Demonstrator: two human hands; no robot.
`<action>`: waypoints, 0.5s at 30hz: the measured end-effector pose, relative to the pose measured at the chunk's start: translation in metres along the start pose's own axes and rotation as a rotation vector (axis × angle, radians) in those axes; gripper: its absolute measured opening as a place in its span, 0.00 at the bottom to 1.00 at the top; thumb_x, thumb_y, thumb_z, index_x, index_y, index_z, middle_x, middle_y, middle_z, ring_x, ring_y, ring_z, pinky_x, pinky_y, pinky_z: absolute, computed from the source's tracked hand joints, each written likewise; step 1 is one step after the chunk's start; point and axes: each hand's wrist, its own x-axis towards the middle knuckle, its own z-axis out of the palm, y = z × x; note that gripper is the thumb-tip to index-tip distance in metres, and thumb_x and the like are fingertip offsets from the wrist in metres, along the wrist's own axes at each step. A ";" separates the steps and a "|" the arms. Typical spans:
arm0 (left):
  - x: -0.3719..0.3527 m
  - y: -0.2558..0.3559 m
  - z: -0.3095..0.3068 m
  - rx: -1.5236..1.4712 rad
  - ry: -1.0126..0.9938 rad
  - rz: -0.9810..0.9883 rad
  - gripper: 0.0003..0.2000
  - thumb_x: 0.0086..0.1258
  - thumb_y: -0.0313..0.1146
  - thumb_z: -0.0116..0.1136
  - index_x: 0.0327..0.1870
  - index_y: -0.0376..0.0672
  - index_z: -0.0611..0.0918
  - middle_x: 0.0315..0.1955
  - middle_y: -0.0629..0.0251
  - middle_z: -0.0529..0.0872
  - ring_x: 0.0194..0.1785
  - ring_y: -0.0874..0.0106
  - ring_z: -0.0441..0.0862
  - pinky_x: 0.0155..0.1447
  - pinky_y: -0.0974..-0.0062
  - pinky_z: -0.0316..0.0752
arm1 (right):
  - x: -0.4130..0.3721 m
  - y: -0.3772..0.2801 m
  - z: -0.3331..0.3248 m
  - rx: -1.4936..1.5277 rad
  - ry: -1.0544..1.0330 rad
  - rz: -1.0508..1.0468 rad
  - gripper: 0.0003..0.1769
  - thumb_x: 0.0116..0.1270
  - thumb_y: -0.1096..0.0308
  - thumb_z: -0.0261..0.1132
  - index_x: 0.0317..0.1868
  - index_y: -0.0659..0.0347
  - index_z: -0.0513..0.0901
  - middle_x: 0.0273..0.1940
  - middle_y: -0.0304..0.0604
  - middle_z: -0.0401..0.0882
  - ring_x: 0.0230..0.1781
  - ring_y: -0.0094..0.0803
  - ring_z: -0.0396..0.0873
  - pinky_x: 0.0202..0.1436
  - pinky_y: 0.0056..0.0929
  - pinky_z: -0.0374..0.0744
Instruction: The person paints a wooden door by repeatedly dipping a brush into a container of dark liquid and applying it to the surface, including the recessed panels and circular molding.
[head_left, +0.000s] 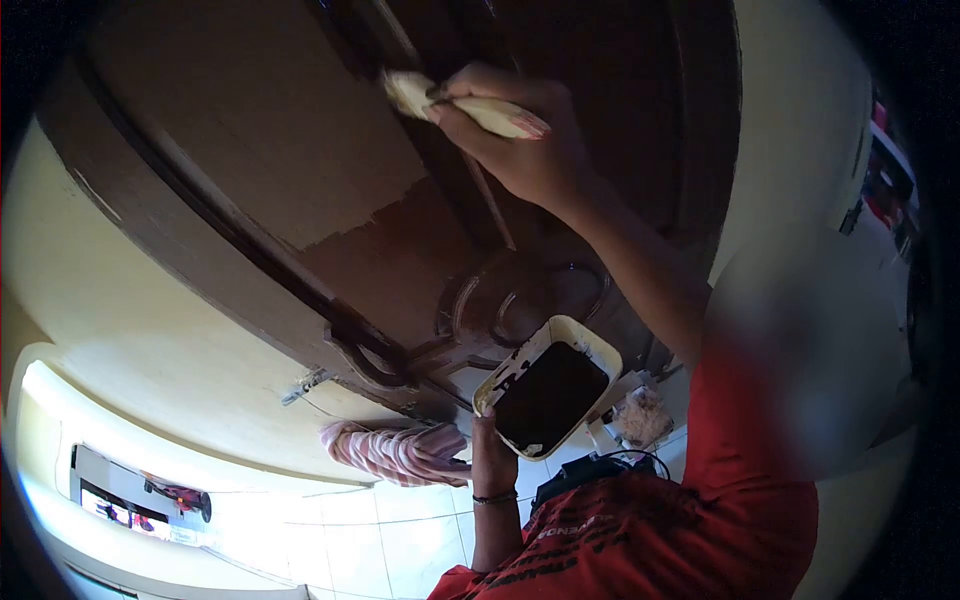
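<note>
My right hand (525, 145) is shut on a paintbrush (490, 113) with a pale handle. Its bristles (405, 92) touch the upper part of a brown wooden door (250, 150). My left hand (492, 458) holds up, from below, a cream rectangular tub (590, 340) of dark brown paint, close to the door's carved moulding (520, 300). The door's middle panel (400, 265) is a darker, wet-looking brown; the panel area to its left is lighter and matt. My red shirt (650, 540) fills the bottom right.
A cream wall (150, 330) runs left of the door frame, with a small metal fitting (305, 384) on it. A striped pink cloth (395, 452) lies at the door's foot on white floor tiles (350, 545). A crumpled rag (640, 415) and a black corded object (590, 467) lie nearby.
</note>
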 end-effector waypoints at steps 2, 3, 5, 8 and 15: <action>0.000 0.000 -0.001 -0.008 -0.017 0.001 0.28 0.78 0.46 0.44 0.70 0.35 0.66 0.67 0.53 0.73 0.70 0.62 0.69 0.76 0.64 0.60 | 0.002 -0.001 0.001 0.063 0.116 -0.107 0.08 0.66 0.67 0.69 0.36 0.63 0.82 0.28 0.40 0.83 0.28 0.18 0.79 0.30 0.23 0.76; 0.001 0.000 0.001 0.003 -0.007 0.013 0.28 0.78 0.46 0.44 0.70 0.35 0.66 0.66 0.53 0.74 0.70 0.62 0.70 0.76 0.64 0.60 | 0.000 0.000 -0.002 0.037 0.037 -0.061 0.07 0.66 0.68 0.69 0.35 0.63 0.81 0.28 0.40 0.82 0.28 0.19 0.78 0.30 0.23 0.76; 0.000 -0.001 0.001 0.012 0.004 0.029 0.28 0.78 0.46 0.44 0.70 0.35 0.66 0.66 0.53 0.74 0.70 0.62 0.70 0.75 0.64 0.61 | -0.004 -0.001 -0.010 0.015 -0.043 -0.019 0.06 0.66 0.69 0.68 0.35 0.63 0.81 0.28 0.40 0.82 0.27 0.19 0.77 0.30 0.23 0.76; 0.001 -0.002 0.001 0.014 -0.005 0.048 0.27 0.78 0.46 0.44 0.70 0.35 0.66 0.66 0.53 0.74 0.70 0.62 0.70 0.75 0.64 0.61 | -0.008 -0.007 -0.023 -0.022 -0.271 0.116 0.06 0.66 0.70 0.67 0.34 0.63 0.81 0.27 0.41 0.82 0.25 0.21 0.77 0.30 0.25 0.75; -0.001 0.000 0.003 -0.012 0.020 0.015 0.28 0.78 0.46 0.43 0.70 0.34 0.65 0.67 0.53 0.73 0.70 0.62 0.70 0.75 0.65 0.60 | 0.002 -0.008 -0.015 -0.055 -0.287 0.165 0.07 0.65 0.66 0.68 0.33 0.61 0.82 0.24 0.42 0.82 0.25 0.29 0.81 0.30 0.28 0.78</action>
